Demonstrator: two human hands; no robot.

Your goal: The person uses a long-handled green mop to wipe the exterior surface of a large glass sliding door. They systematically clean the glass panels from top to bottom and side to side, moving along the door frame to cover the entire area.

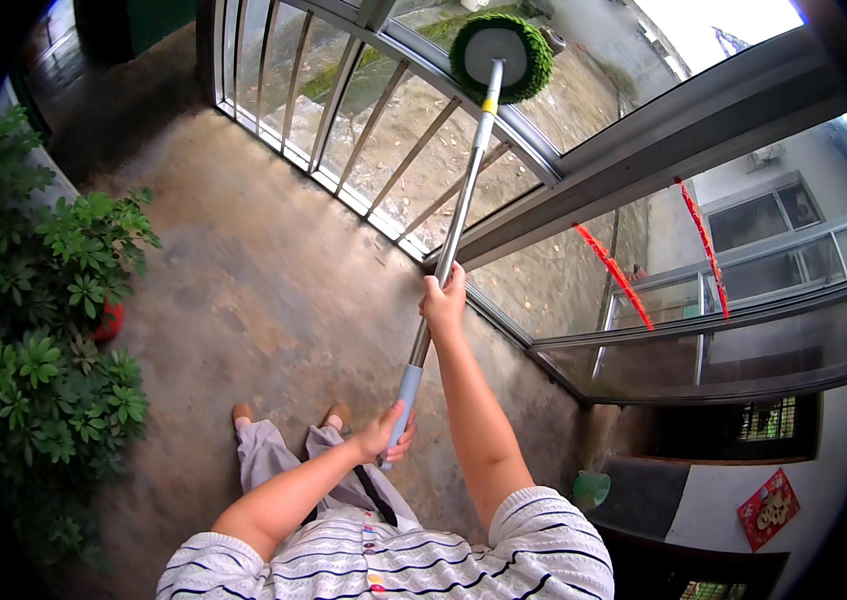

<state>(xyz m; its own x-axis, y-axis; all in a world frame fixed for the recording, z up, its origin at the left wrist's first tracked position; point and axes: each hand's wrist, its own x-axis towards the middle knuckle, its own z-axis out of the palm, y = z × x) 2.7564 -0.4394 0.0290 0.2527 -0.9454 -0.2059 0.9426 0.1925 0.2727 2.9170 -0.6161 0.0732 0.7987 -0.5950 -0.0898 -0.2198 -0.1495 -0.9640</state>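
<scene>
A long-handled window mop [461,205] slants up and away from me, its metal pole ending in a round head [534,75] with green chenille fringe. Wrapped round the grey grip at the pole's lower end is my left hand [384,434]. Higher up, my right hand [444,296] closes round the bare metal tube. The green head lies over the glass and frame of the window [584,120], at the top of the view; whether it presses on the pane I cannot tell.
Metal bars [384,120] line the lower window section. Leafy potted plants [54,370] stand along the left, by a red round thing [110,322]. Red strips [614,277] hang on the right-hand glass. A green basin [591,489] sits at the lower right, above the concrete floor [234,270].
</scene>
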